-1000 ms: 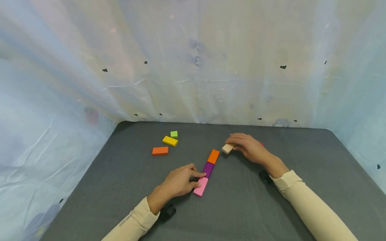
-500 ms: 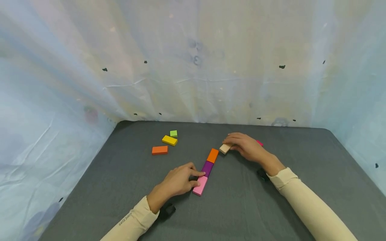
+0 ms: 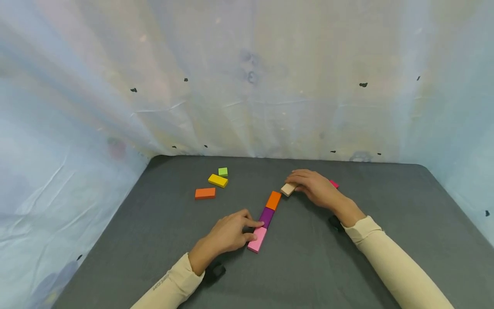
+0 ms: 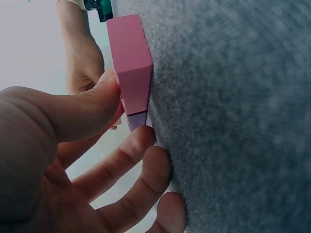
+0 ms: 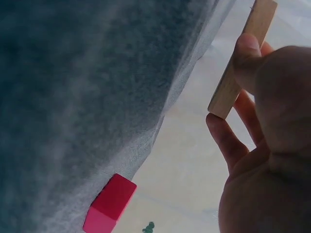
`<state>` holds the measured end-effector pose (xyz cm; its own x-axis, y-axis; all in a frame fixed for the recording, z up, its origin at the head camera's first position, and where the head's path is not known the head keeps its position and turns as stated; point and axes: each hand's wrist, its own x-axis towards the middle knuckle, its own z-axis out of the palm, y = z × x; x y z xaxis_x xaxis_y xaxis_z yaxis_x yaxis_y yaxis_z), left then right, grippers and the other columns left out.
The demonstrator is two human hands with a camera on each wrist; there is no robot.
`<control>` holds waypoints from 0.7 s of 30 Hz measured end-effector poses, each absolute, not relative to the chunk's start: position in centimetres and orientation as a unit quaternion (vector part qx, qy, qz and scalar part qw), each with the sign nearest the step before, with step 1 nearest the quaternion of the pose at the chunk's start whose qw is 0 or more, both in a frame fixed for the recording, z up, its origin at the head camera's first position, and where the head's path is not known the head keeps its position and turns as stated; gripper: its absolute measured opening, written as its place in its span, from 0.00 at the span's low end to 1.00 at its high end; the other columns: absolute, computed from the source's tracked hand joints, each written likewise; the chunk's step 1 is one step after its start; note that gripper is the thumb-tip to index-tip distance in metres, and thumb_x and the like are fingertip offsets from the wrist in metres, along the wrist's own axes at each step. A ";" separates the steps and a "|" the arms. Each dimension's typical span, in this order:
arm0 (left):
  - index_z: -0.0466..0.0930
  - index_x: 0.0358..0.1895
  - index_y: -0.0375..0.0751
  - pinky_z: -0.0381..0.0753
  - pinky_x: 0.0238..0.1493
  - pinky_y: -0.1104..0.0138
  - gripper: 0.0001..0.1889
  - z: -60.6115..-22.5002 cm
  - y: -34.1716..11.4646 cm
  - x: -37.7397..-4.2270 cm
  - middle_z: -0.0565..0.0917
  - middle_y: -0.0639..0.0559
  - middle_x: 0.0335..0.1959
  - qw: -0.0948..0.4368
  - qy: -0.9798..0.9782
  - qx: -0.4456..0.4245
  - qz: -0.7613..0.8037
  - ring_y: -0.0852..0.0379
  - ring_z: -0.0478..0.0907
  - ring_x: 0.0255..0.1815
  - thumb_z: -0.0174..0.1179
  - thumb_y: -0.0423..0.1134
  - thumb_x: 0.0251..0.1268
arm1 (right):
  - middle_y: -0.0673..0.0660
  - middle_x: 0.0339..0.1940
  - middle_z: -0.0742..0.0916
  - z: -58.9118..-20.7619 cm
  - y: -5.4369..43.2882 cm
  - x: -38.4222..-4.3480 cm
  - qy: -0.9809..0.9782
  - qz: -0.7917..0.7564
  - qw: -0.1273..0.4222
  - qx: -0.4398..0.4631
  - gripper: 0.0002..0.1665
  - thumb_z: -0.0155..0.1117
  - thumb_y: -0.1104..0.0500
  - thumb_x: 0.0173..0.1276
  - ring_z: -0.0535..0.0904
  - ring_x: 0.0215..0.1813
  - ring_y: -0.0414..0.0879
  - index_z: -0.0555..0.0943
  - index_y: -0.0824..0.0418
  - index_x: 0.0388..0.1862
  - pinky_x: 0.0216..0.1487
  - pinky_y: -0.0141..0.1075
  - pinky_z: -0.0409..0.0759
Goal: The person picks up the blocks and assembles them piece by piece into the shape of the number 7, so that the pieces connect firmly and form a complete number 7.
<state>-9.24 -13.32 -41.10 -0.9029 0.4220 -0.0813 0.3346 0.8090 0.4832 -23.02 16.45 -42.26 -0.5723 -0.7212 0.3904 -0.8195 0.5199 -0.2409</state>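
Three blocks lie end to end in a slanting row in the head view: pink (image 3: 257, 243), purple (image 3: 267, 217) and orange (image 3: 273, 200). My left hand (image 3: 231, 231) rests on the row; its index finger stretches over the purple block near the pink joint, its thumb touches the pink one. In the left wrist view the other fingers hang loosely below the pink block (image 4: 131, 48). My right hand (image 3: 314, 188) pinches a plain wooden block (image 3: 288, 189) between thumb and fingers, close to the far end of the orange block. The wooden block (image 5: 228, 92) appears tilted in the right wrist view.
A crimson block (image 3: 334, 183) lies on the dark grey table (image 3: 301, 266), partly behind my right hand. Toward the back left are a red-orange block (image 3: 205, 193), a yellow block (image 3: 218, 180) and a small green block (image 3: 223, 171). A pale curtain (image 3: 247, 120) hangs behind the table.
My right hand has shifted slightly left with the wooden block, bringing it nearer to the orange block. The left hand and the row have stayed in place.
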 end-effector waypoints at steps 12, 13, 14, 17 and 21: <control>0.82 0.60 0.62 0.64 0.26 0.70 0.20 -41.0 -13.6 -9.4 0.77 0.60 0.40 0.087 0.948 0.203 0.231 0.62 0.67 0.26 0.68 0.46 0.64 | 0.58 0.60 0.84 -41.9 15.8 -23.5 -0.860 0.197 0.132 0.451 0.21 0.67 0.68 0.66 0.76 0.66 0.57 0.82 0.58 0.58 0.65 0.55 0.74; 0.82 0.60 0.63 0.64 0.26 0.69 0.20 -40.9 -13.6 -9.5 0.77 0.60 0.40 0.086 0.948 0.203 0.231 0.62 0.67 0.26 0.68 0.47 0.64 | 0.58 0.59 0.84 -41.8 15.8 -23.5 -0.861 0.198 0.131 0.450 0.21 0.67 0.68 0.66 0.77 0.65 0.57 0.83 0.58 0.58 0.65 0.55 0.74; 0.82 0.60 0.63 0.64 0.26 0.69 0.20 -40.9 -13.5 -9.5 0.77 0.60 0.40 0.085 0.948 0.204 0.231 0.62 0.67 0.26 0.68 0.47 0.64 | 0.58 0.59 0.84 -41.7 15.8 -23.6 -0.860 0.200 0.129 0.451 0.21 0.67 0.68 0.66 0.77 0.65 0.57 0.83 0.58 0.58 0.65 0.55 0.74; 0.82 0.60 0.63 0.64 0.26 0.69 0.20 -41.0 -13.5 -9.6 0.77 0.60 0.40 0.090 0.947 0.202 0.232 0.62 0.67 0.26 0.67 0.47 0.64 | 0.58 0.60 0.83 -41.7 15.7 -23.7 -0.861 0.194 0.118 0.455 0.21 0.66 0.68 0.67 0.76 0.66 0.57 0.82 0.58 0.58 0.65 0.55 0.74; 0.82 0.60 0.63 0.64 0.26 0.70 0.20 -41.2 -13.5 -9.4 0.77 0.61 0.39 0.093 0.947 0.204 0.232 0.63 0.67 0.27 0.67 0.47 0.64 | 0.57 0.61 0.83 -42.1 15.3 -23.8 -0.864 0.186 0.106 0.455 0.21 0.65 0.68 0.68 0.76 0.67 0.56 0.82 0.56 0.59 0.65 0.54 0.74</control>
<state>-9.43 -13.53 -41.16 -0.8997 0.4288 -0.0812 0.3425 0.8092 0.4774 -23.85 15.34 -42.05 -0.5638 -0.7472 0.3520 -0.8258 0.5169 -0.2253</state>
